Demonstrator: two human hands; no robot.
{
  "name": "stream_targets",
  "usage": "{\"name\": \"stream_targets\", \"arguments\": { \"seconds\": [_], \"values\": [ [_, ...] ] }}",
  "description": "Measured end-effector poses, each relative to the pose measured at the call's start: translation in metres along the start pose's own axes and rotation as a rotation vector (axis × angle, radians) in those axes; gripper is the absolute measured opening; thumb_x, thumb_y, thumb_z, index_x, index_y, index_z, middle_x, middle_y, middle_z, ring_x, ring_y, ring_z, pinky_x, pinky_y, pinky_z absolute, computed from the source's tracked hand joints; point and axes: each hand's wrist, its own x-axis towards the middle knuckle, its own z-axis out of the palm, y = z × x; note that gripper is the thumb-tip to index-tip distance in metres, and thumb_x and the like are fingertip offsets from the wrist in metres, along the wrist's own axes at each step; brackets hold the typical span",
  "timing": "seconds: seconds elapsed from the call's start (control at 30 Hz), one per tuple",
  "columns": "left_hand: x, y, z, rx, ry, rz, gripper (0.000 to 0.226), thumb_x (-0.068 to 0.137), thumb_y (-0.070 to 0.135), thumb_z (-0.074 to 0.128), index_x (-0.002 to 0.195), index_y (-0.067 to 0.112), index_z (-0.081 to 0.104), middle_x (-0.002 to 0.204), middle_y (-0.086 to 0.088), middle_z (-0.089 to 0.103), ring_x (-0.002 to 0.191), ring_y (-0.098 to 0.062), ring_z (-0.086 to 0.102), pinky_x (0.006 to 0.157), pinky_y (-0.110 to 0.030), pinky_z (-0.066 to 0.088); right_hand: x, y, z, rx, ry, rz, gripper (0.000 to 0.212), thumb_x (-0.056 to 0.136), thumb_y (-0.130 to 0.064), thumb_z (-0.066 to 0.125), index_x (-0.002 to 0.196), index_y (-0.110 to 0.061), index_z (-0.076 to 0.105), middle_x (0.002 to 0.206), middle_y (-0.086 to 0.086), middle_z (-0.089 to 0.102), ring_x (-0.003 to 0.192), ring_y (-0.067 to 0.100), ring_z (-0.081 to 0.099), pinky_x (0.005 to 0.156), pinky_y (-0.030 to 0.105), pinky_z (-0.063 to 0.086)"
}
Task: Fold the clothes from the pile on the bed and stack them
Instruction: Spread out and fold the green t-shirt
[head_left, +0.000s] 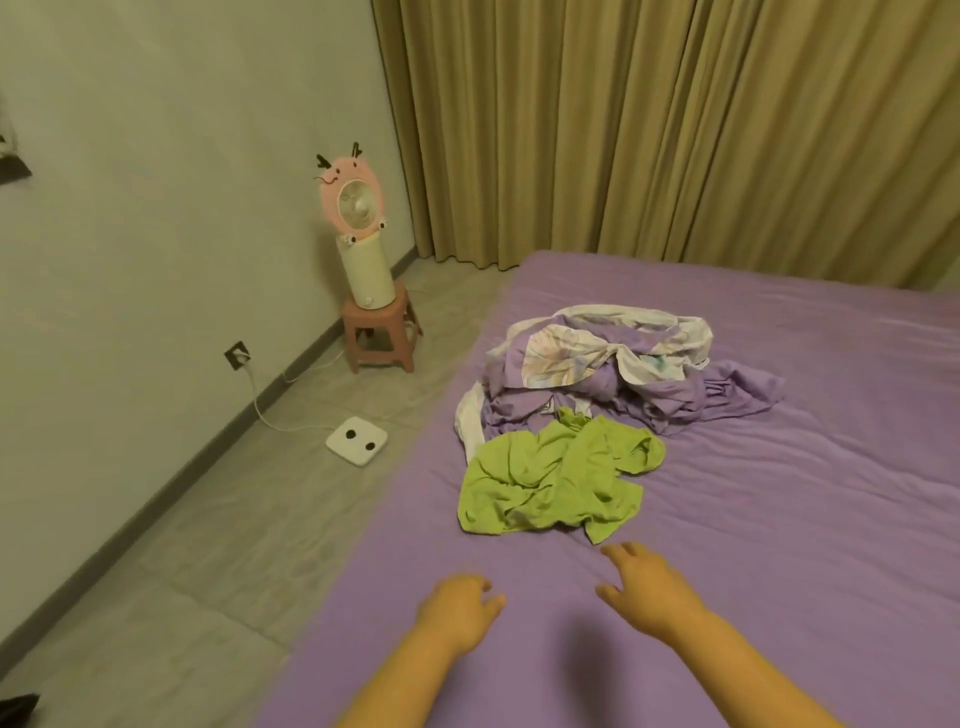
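A crumpled green garment (556, 475) lies on the purple bed (779, 519), at the near side of a pile. Behind it sits a heap of purple cloth (691, 397) topped by a white and lilac patterned piece (582, 353). My left hand (457, 610) hovers over the sheet below the green garment, fingers loosely curled and holding nothing. My right hand (649, 584) reaches forward with fingers spread, just short of the green garment's near edge, holding nothing.
The bed's left edge runs diagonally beside a grey tiled floor (208, 545). On the floor lie a white scale (357, 440) and a cable; a pink fan (350, 205) stands on a pink stool (379, 332) by the wall. Tan curtains (675, 130) hang behind the bed.
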Motion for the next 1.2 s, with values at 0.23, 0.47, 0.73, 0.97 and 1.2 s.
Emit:
{"name": "stream_targets", "arguments": {
  "seconds": [0.23,0.47,0.73,0.97,1.2],
  "values": [
    [0.162,-0.008,-0.011,-0.060,0.101,0.094,0.040,0.099,0.038,0.042,0.130,0.016,0.054,0.133,-0.007,0.052,0.121,-0.022,0.049,0.097,-0.028,0.038,0.140,-0.017,0.019,-0.019,0.011,0.010,0.055,0.095,-0.047,0.042,0.144,-0.022,0.030,0.150,0.006,0.026,0.136,0.024,0.027,0.106,0.036,0.034],
    [0.272,-0.014,0.023,0.066,0.147,0.119,0.045,0.094,0.038,0.049,0.136,0.021,0.046,0.134,-0.004,0.046,0.123,-0.023,0.042,0.102,-0.032,0.035,0.252,-0.020,0.064,-0.018,0.129,-0.039,0.050,0.095,-0.043,0.042,0.143,-0.030,0.033,0.152,0.005,0.020,0.141,0.021,0.015,0.107,0.034,0.034],
    [0.295,-0.025,0.024,-0.267,0.249,0.074,0.025,0.092,0.033,0.058,0.105,0.011,0.062,0.106,-0.007,0.063,0.099,-0.024,0.056,0.085,-0.033,0.042,0.283,0.012,0.079,0.102,0.366,-0.015,0.027,0.088,-0.035,0.059,0.104,-0.014,0.064,0.136,0.000,0.046,0.138,0.023,0.023,0.109,0.026,0.023],
    [0.248,0.039,-0.077,-0.539,0.358,0.277,0.018,0.091,0.027,0.061,0.095,0.010,0.061,0.092,-0.007,0.064,0.087,-0.022,0.057,0.074,-0.029,0.039,0.212,0.030,-0.030,0.696,0.429,-0.069,0.029,0.080,-0.028,0.074,0.069,-0.014,0.050,0.075,0.004,0.058,0.075,0.019,0.053,0.069,0.030,0.040],
    [0.130,0.130,-0.168,-0.650,0.424,0.490,0.016,0.091,0.026,0.060,0.076,0.022,0.057,0.069,0.004,0.055,0.066,-0.009,0.049,0.060,-0.021,0.038,0.100,0.046,-0.143,0.981,0.532,-0.242,0.017,0.087,-0.018,0.065,0.074,-0.014,0.055,0.065,-0.002,0.055,0.060,0.005,0.049,0.061,0.019,0.040]
  ]
}}
